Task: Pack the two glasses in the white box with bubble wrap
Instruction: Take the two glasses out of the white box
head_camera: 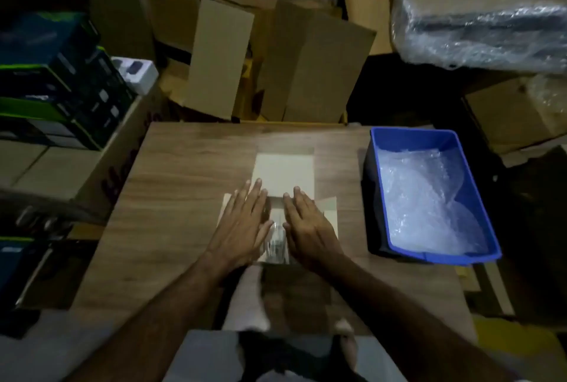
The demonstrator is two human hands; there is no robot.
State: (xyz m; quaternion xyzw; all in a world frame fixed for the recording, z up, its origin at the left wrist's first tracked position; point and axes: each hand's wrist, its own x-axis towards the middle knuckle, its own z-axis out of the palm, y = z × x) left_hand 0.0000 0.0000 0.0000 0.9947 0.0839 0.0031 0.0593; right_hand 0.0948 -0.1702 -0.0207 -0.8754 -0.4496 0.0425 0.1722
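Both my left hand (245, 222) and right hand (306, 225) lie flat and gripping nothing on the white box (283, 174), glass (276, 239) glinting between them inside; brittle and slick, I'd hold each by its body.

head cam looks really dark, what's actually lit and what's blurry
Head view: light falls mainly on the table, white box and bubble wrap in the blue bin; the surrounding cardboard boxes fade into shadow, corners near black; both forearms and edges look soft and bowed by the wide lens.
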